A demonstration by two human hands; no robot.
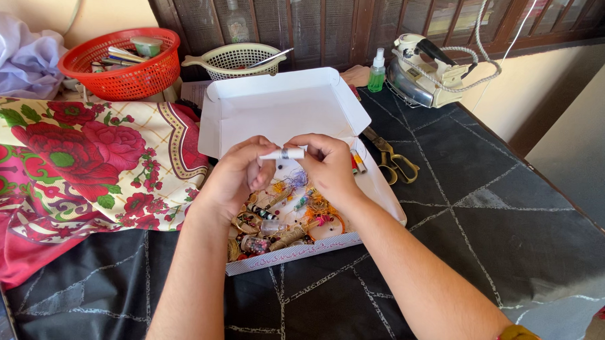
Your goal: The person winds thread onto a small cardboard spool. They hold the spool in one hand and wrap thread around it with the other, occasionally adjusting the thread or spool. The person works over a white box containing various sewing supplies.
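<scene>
Both hands meet over an open white box (280, 107) on a dark table (505, 216). Between them is a small white tube (283, 153) with a grey band near its middle. The tube lies flat, and its long way runs from side to side, left to right. The left hand (234, 179) pinches the left end with its thumb and fingertips, and the right hand (329, 166) pinches the right end the same way. So each hand is just as near to the tube as the other, and the fingers of both are pressed onto it, not spread out. The tube is held up in the air, just above the box. Under the hands, the near part of the box is full of little things: gold thread spools (288, 236), tiny bottles and bright bits. The front edge of the box has a thin strip of red writing on white. Just beside the box on the right lie gold scissors (391, 161). Farther back stand a small green spray bottle (377, 72) and an old iron (423, 68) with a cord. On the left is a cloth with big red roses (81, 157), and behind it a red basket (121, 62) and a cream basket (235, 60).
</scene>
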